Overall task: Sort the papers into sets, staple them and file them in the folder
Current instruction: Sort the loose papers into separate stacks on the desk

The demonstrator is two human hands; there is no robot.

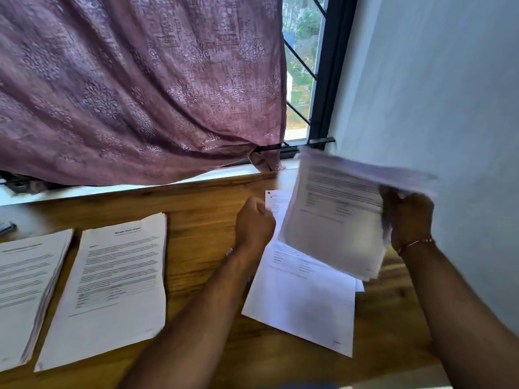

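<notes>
The right grip is curled round the right edge of a thick, blurred sheaf of white printed papers, holding it tilted above the brown wooden counter. Just left of it, the left grip is curled like a fist at the top corner of loose white printed sheets lying under the sheaf; I cannot tell whether it pinches one. Further left lie a thin white printed stack and a thicker white printed stack.

Wooden table: three paper stacks lying flat, spaced apart.
</notes>
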